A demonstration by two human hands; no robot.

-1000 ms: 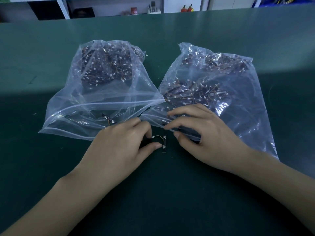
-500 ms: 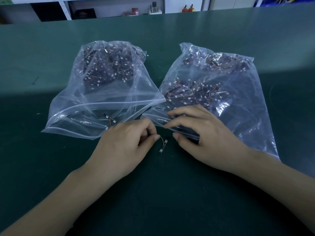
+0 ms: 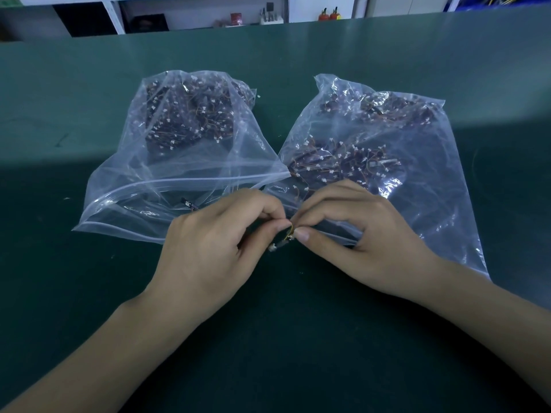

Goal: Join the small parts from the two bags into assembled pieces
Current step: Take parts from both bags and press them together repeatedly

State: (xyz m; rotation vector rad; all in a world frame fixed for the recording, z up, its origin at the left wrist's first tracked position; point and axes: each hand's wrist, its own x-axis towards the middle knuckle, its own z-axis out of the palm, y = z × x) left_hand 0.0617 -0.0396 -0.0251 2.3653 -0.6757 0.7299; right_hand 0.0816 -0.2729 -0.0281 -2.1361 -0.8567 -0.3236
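Observation:
Two clear zip bags lie side by side on the green table, both open toward me: the left bag (image 3: 167,174) and the right bag (image 3: 411,162), each holding a heap of small dark parts with thin wires and white connectors. My left hand (image 3: 214,251) and my right hand (image 3: 357,234) meet in front of the bags. Both pinch one small wired part (image 3: 283,241) between thumb and fingertips; its dark strip with a white end hangs below the left thumb. A single dark strip part (image 3: 189,203) lies inside the mouth of the left bag.
The green table mat (image 3: 298,338) spreads wide in front of me and to both sides. Shelves with small items stand beyond the far table edge (image 3: 268,19).
My left hand lifted the wired part off the mat. My right hand came off the right bag and closed in to pinch the same part.

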